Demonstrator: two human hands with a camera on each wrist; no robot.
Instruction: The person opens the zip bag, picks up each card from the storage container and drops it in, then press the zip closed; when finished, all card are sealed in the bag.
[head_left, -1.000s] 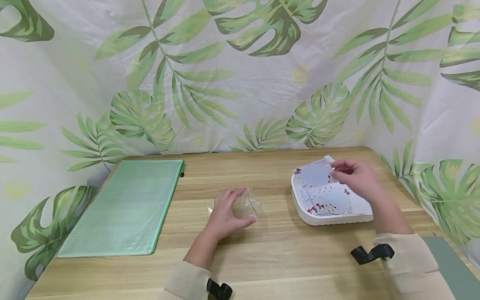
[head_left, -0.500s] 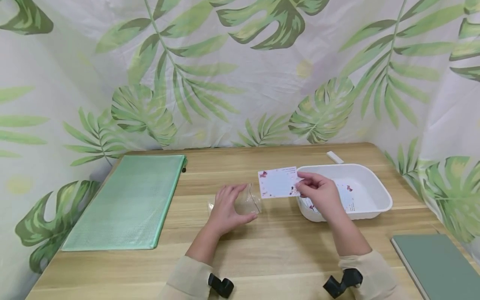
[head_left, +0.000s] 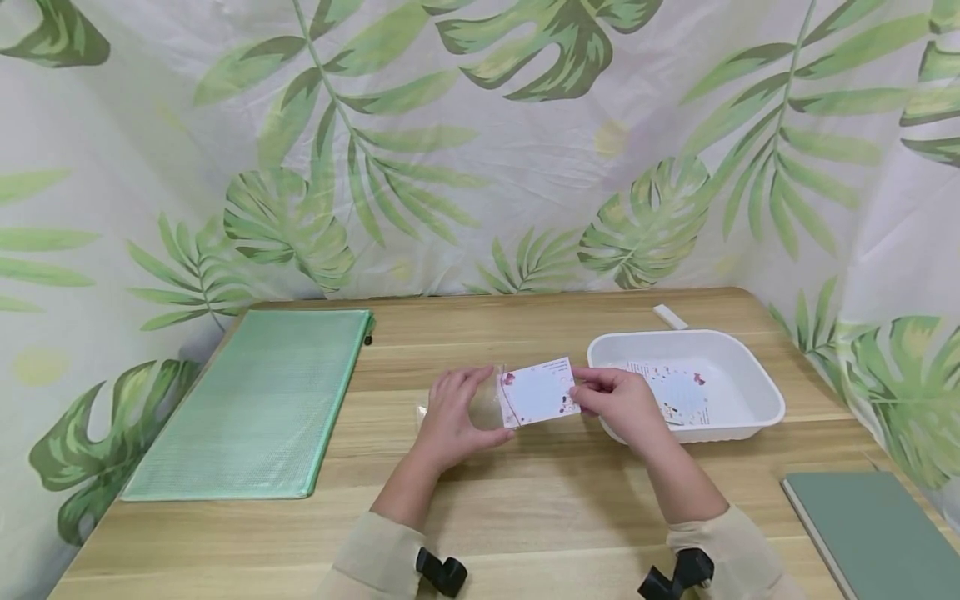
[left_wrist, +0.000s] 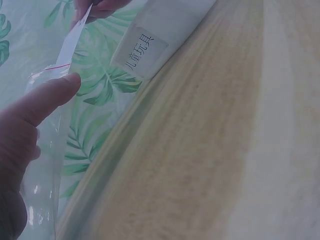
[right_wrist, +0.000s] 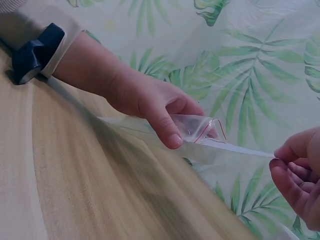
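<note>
My left hand (head_left: 450, 425) holds a clear zip bag (left_wrist: 42, 200) with its thumb and fingers spread at the two edges of the mouth. A red line runs along the bag's mouth, which gapes in the right wrist view. Between thumb and fingertips, my right hand (head_left: 618, 404) pinches the right end of a white card (head_left: 538, 390) printed with small red flowers and text. The card's left end lies inside the bag's mouth, just past the red line. Most of the bag is hidden behind my left hand in the head view.
To the right, a white plastic tray (head_left: 750, 387) contains more printed cards (head_left: 678, 396); a small white strip (head_left: 670, 317) lies behind it. A green mesh zip pouch (head_left: 240, 408) lies at left, a grey-green notebook (head_left: 877, 529) at front right.
My right hand has lifted the card out of the tray and carried it left, bringing its end into the bag's mouth. My left hand has stayed nearly still.
</note>
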